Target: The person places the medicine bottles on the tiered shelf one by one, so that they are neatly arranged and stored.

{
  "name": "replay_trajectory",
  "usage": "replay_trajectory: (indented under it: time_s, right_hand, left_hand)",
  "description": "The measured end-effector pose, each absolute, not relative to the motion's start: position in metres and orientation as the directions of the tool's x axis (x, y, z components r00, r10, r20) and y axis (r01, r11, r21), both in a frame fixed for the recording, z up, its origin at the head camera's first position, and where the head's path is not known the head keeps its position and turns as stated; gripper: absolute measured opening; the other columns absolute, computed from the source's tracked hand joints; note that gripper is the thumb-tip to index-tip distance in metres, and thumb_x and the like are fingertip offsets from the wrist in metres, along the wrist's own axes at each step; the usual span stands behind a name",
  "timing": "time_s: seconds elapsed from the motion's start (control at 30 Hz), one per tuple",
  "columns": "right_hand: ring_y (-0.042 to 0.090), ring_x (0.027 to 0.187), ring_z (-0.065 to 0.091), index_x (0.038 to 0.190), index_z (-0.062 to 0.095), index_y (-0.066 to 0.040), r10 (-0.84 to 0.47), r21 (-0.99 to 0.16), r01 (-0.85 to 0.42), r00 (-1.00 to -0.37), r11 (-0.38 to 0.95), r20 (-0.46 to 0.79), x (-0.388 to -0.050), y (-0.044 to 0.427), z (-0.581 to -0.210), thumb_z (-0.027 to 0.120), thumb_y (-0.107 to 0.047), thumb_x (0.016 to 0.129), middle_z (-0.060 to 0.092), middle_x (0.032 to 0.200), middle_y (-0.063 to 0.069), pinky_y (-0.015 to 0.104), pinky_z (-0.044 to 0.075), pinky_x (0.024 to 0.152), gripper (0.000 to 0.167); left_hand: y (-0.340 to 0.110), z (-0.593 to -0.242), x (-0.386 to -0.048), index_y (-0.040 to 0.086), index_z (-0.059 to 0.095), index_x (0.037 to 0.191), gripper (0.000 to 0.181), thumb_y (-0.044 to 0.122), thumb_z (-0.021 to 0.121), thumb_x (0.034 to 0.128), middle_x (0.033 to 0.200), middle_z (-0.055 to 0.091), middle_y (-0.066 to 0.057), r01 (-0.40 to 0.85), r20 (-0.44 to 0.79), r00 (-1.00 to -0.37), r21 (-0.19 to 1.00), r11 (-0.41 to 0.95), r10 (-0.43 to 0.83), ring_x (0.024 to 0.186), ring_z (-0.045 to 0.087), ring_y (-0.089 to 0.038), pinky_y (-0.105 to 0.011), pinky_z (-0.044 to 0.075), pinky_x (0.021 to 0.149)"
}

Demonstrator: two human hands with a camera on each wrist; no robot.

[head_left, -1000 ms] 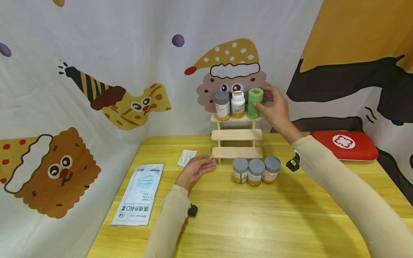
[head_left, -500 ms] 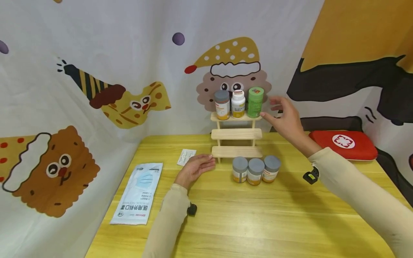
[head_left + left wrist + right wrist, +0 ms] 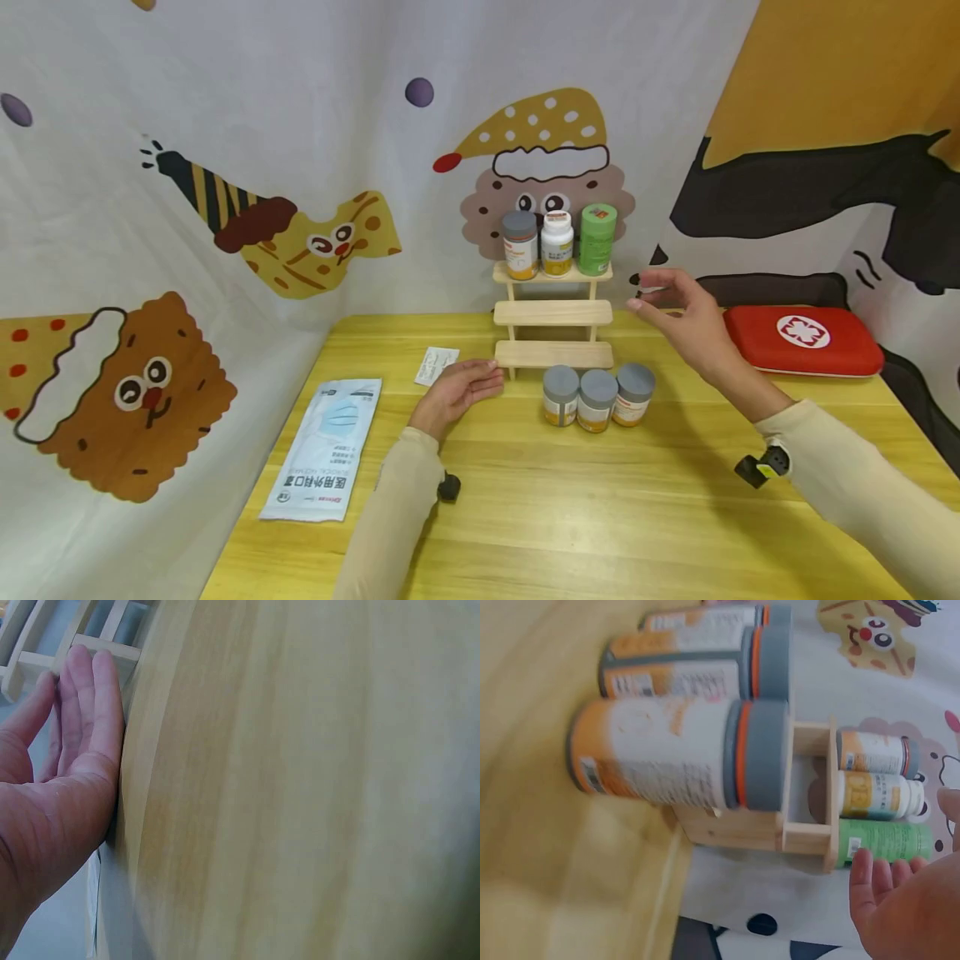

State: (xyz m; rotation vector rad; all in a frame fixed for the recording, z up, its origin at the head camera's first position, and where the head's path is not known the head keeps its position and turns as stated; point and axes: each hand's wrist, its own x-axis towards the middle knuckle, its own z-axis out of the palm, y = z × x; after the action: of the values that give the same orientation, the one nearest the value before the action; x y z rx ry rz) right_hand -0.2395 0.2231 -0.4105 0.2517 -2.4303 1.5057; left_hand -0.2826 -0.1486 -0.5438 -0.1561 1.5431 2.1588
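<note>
On the top step of a small wooden three-step rack (image 3: 553, 313) stand a grey-lidded bottle (image 3: 521, 245), a white bottle (image 3: 557, 243) and a green canister (image 3: 597, 240). My right hand (image 3: 693, 329) hangs in the air to the right of the rack, fingers loosely bent and holding nothing. My left hand (image 3: 459, 392) lies on its edge on the table, its straight fingertips at the rack's lower left corner; in the left wrist view that hand (image 3: 71, 757) has its palm showing. Three grey-lidded bottles (image 3: 596, 400) stand together in front of the rack.
A packaged face mask (image 3: 322, 450) lies at the left of the table (image 3: 570, 517). Behind the left hand is a small white printed card (image 3: 437, 365). At the right back lies a red first-aid case (image 3: 806, 342). A patterned curtain (image 3: 420, 208) hangs behind the table.
My right hand has let go of the green canister on the top step and moved right and down, away from it. The left hand has stayed at the rack's corner.
</note>
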Motion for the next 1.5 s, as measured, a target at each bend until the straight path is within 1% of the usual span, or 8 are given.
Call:
replay_trajectory:
  time_s: [0.1,0.23,0.47,0.67,0.9,1.07,1.23,1.5]
  right_hand:
    - [0.003,0.116,0.06,0.145,0.057,-0.013,-0.038,-0.855,-0.282,-0.955,0.435,0.295,-0.229,0.226,-0.417,0.074,-0.027,0.102,0.061,0.127,-0.023,0.007,0.05,0.086,0.049]
    - [0.007,0.121,0.06,0.147,0.056,-0.015,-0.089,-0.853,-0.274,-0.961,0.444,0.263,-0.219,0.231,-0.425,0.073,-0.027,0.102,0.063,0.132,-0.012,0.006,0.051,0.089,0.049]
    - [0.006,0.124,0.059,0.15,0.052,-0.008,-0.212,-0.852,-0.299,-0.951,0.43,0.227,-0.208,0.238,-0.437,0.072,-0.021,0.103,0.059,0.144,0.012,0.004,0.053,0.093,0.052]
    - [-0.002,0.125,0.058,0.151,0.051,-0.006,-0.273,-0.864,-0.308,-0.939,0.398,0.209,-0.206,0.244,-0.453,0.073,-0.014,0.101,0.059,0.147,0.018,0.008,0.055,0.096,0.055]
    - [-0.006,0.127,0.056,0.154,0.049,-0.008,-0.345,-0.882,-0.279,-0.927,0.38,0.144,-0.203,0.253,-0.473,0.074,-0.015,0.101,0.06,0.148,0.009,0.014,0.057,0.1,0.06]
    - [-0.004,0.128,0.056,0.154,0.049,-0.007,-0.397,-0.893,-0.263,-0.912,0.366,0.106,-0.202,0.258,-0.48,0.077,-0.016,0.099,0.056,0.152,0.016,0.015,0.055,0.102,0.063]
    - [-0.003,0.127,0.058,0.155,0.046,0.0,-0.45,-0.915,-0.249,-0.889,0.316,0.087,-0.201,0.26,-0.486,0.077,-0.011,0.098,0.053,0.154,0.021,0.012,0.053,0.104,0.066]
    - [0.002,0.122,0.061,0.154,0.047,-0.003,-0.46,-0.929,-0.223,-0.885,0.296,0.066,-0.203,0.261,-0.493,0.076,-0.011,0.098,0.059,0.146,0.006,0.017,0.055,0.102,0.062]
  left_hand:
    - [-0.149,-0.544,-0.283,0.003,0.067,0.119,0.014,0.009,0.061,0.1079,0.102,0.079,-0.006,-0.449,-0.365,-0.876,0.855,-0.258,0.316,0.1,0.078,-0.019,-0.039,0.066,0.102]
    - [-0.15,-0.544,-0.282,0.004,0.067,0.117,0.012,0.008,0.061,0.1076,0.103,0.079,-0.006,-0.444,-0.357,-0.877,0.858,-0.259,0.321,0.1,0.078,-0.019,-0.04,0.065,0.102]
    - [-0.151,-0.542,-0.281,0.005,0.068,0.114,0.01,0.008,0.061,0.1079,0.104,0.079,-0.006,-0.433,-0.348,-0.88,0.868,-0.244,0.323,0.1,0.078,-0.018,-0.04,0.064,0.104]
    - [-0.151,-0.543,-0.282,0.003,0.068,0.118,0.013,0.009,0.062,0.1076,0.105,0.078,-0.007,-0.424,-0.336,-0.884,0.869,-0.255,0.324,0.101,0.078,-0.019,-0.039,0.065,0.102]
    - [-0.151,-0.544,-0.28,0.0,0.065,0.125,0.019,0.009,0.06,0.1082,0.105,0.078,-0.007,-0.432,-0.352,-0.882,0.869,-0.241,0.313,0.102,0.077,-0.019,-0.039,0.065,0.103]
    - [-0.149,-0.543,-0.28,-0.002,0.063,0.129,0.023,0.009,0.059,0.109,0.103,0.078,-0.005,-0.43,-0.353,-0.881,0.874,-0.225,0.315,0.101,0.077,-0.017,-0.04,0.064,0.105]
    - [-0.149,-0.543,-0.282,0.0,0.065,0.124,0.019,0.009,0.06,0.1086,0.102,0.079,-0.005,-0.434,-0.352,-0.879,0.87,-0.233,0.32,0.099,0.078,-0.018,-0.038,0.066,0.102]
    - [-0.15,-0.545,-0.283,0.003,0.066,0.119,0.014,0.009,0.061,0.1078,0.103,0.078,-0.006,-0.441,-0.352,-0.874,0.865,-0.24,0.336,0.103,0.077,-0.019,-0.036,0.067,0.099]
